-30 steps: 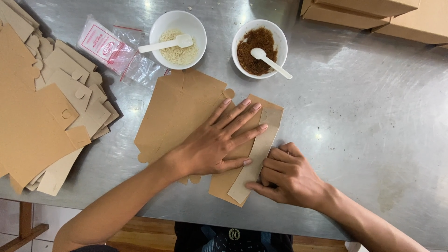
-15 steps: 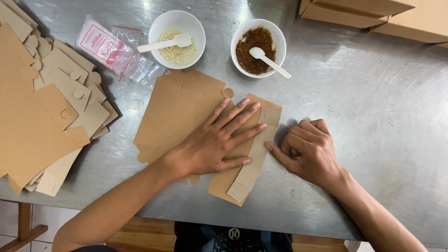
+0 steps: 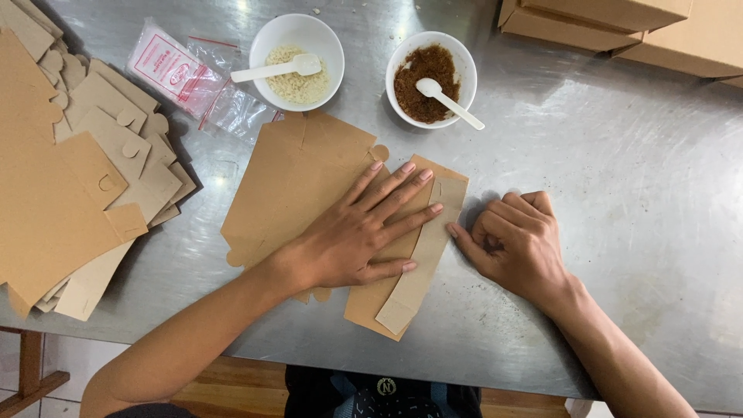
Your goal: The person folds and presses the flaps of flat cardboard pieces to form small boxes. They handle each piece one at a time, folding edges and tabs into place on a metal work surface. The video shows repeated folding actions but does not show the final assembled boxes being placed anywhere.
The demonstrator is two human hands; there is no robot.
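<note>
At the left edge of the steel table lies a loose pile of flat brown cardboard blanks. Just right of it, towards the far side, is a clear plastic bag with red print. Next comes a white bowl of pale grains with a white spoon in it, then a white bowl of dark brown powder, also with a white spoon.

In the middle of the table lies the flat brown cardboard box blank. Its right side is a long narrow flap with a paler strip. The long axis of this strip runs from the near edge of the table up to the far right, a little tilted.

The left hand lies flat on the blank, palm down, fingers spread wide and pointing to the far right; the fingertips reach the strip. The forearm comes from the lower left.

The right hand rests on the table just right of the strip. It is curled into a loose fist and holds nothing, and its index finger stretches out to touch the edge of the strip.

At the far right corner stand closed brown cardboard boxes.
</note>
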